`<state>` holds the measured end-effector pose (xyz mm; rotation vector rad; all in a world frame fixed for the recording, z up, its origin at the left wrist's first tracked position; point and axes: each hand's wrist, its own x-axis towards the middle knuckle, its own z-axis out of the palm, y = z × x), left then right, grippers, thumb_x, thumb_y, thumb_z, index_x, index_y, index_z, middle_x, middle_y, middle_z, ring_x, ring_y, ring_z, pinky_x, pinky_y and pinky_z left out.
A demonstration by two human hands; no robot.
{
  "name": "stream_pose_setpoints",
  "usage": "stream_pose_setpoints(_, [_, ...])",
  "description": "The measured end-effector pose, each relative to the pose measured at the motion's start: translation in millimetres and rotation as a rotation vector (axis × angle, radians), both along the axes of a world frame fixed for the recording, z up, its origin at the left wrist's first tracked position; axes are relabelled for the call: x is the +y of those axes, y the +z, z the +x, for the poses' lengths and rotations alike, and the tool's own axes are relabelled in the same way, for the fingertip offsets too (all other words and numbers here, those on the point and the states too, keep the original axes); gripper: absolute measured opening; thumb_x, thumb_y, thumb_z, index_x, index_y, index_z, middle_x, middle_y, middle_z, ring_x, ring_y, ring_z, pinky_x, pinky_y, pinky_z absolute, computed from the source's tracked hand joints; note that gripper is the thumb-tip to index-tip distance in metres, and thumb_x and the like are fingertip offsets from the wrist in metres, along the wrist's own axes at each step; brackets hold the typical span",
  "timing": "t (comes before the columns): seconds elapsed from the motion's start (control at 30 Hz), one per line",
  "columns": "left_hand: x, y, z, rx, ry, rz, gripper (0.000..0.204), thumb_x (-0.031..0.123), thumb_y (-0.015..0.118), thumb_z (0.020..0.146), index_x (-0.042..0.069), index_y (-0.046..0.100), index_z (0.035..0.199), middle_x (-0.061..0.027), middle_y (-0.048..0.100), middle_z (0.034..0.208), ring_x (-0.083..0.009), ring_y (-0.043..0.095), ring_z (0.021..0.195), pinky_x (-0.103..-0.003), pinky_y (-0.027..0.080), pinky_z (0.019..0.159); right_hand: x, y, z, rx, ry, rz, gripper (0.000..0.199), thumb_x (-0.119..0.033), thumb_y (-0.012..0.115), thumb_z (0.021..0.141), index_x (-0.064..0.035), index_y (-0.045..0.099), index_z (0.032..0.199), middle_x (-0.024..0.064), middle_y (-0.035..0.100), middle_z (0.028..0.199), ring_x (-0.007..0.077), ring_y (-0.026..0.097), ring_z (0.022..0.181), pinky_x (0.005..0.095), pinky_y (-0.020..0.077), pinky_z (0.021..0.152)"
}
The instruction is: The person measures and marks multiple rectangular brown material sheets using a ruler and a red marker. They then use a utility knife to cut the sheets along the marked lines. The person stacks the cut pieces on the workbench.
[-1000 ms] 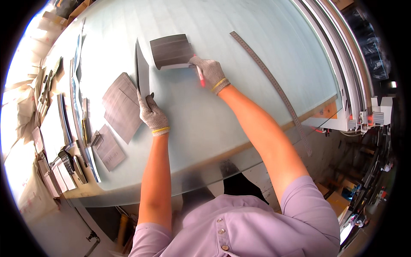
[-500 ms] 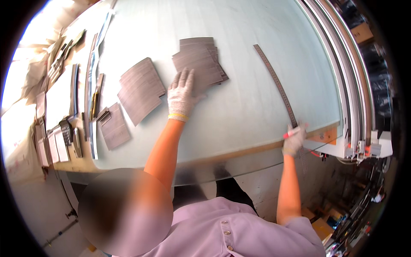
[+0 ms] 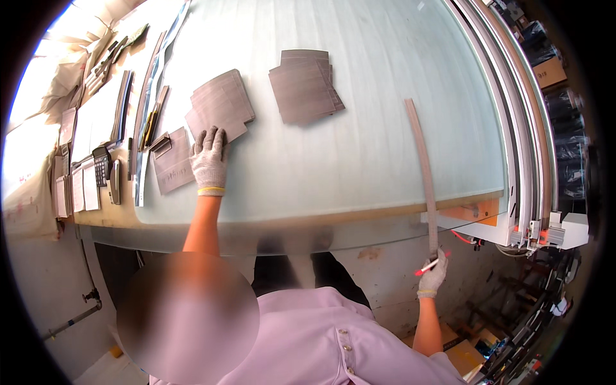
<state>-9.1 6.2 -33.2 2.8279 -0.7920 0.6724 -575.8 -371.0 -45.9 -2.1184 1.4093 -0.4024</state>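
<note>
My left hand [image 3: 210,158], in a white knit glove, lies flat on the pale glass table [image 3: 359,160], fingers on the near edge of a stack of grey-brown sheets [image 3: 220,104]. A second stack of the same sheets [image 3: 304,85] sits further right, untouched. My right hand [image 3: 434,274], also gloved, is below the table's front edge. It grips the near end of a long grey metal ruler [image 3: 422,168] that lies across the table, and a red pen [image 3: 428,265] sticks out between its fingers.
A single grey sheet [image 3: 172,165] lies left of my left hand. Along the left side are long strips, a calculator [image 3: 101,165], papers and small tools. Metal rails [image 3: 513,128] run down the right edge, with machinery and boxes below them.
My left hand slid from the right stack to the left stack. My right hand left the table, dropped past the front edge and took hold of the ruler's near end.
</note>
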Motion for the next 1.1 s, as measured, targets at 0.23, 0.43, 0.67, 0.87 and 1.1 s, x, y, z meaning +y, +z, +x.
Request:
stream_pose_setpoints(0.23, [14, 4, -19, 0.017, -0.024, -0.025, 0.063, 0.028, 0.080, 0.085, 0.015, 0.059, 0.143, -0.0073, 0.056, 0.151, -0.0319, 0.054, 0.135, -0.049, 0.043, 0.109, -58, 9, 1, -0.009, -0.147, -0.014, 0.060, 0.013, 0.066, 0.081, -0.0032, 0.056, 0.138, 0.0153, 0.055, 0.132, 0.0310, 0.058, 0.122, 0.0388, 0.0493, 0.103])
stream_pose_setpoints(0.43, [15, 21, -10, 0.264, -0.062, 0.087, 0.079, 0.031, 0.081, 0.084, 0.017, 0.046, 0.154, -0.0099, 0.044, 0.161, -0.0335, 0.042, 0.146, -0.051, 0.037, 0.117, -79, 44, 121, -0.134, 0.203, -0.189, 0.051, 0.011, 0.069, 0.084, -0.0031, 0.062, 0.133, 0.0141, 0.061, 0.125, 0.0287, 0.060, 0.115, 0.0385, 0.0499, 0.100])
stream_pose_setpoints(0.67, [-1, 28, -91, -0.023, -0.177, -0.124, 0.052, 0.008, 0.066, 0.089, 0.011, 0.062, 0.141, -0.0078, 0.061, 0.148, -0.0265, 0.058, 0.134, -0.047, 0.046, 0.109, -40, 72, 196, -0.304, 0.510, -0.198, 0.045, 0.011, 0.074, 0.080, -0.0003, 0.069, 0.124, 0.0082, 0.061, 0.104, 0.0200, 0.062, 0.096, 0.0334, 0.0525, 0.089])
stream_pose_setpoints(0.87, [-44, 24, -208, 0.517, -0.416, -0.007, 0.066, 0.023, 0.075, 0.083, 0.005, 0.057, 0.144, -0.0147, 0.049, 0.156, -0.0342, 0.052, 0.137, -0.048, 0.046, 0.106, -25, 56, 222, -0.324, 0.597, 0.041, 0.040, 0.008, 0.077, 0.075, -0.0012, 0.071, 0.114, 0.0101, 0.061, 0.100, 0.0228, 0.062, 0.091, 0.0329, 0.0522, 0.083])
stream_pose_setpoints(1.1, [-56, 20, -177, 0.447, -0.139, -0.076, 0.079, 0.039, 0.078, 0.083, 0.003, 0.051, 0.148, -0.0193, 0.048, 0.153, -0.0420, 0.045, 0.140, -0.053, 0.040, 0.111, -19, 46, 243, -0.162, 0.703, 0.017, 0.040, 0.003, 0.079, 0.073, -0.0040, 0.072, 0.111, 0.0098, 0.060, 0.099, 0.0252, 0.062, 0.092, 0.0360, 0.0516, 0.082])
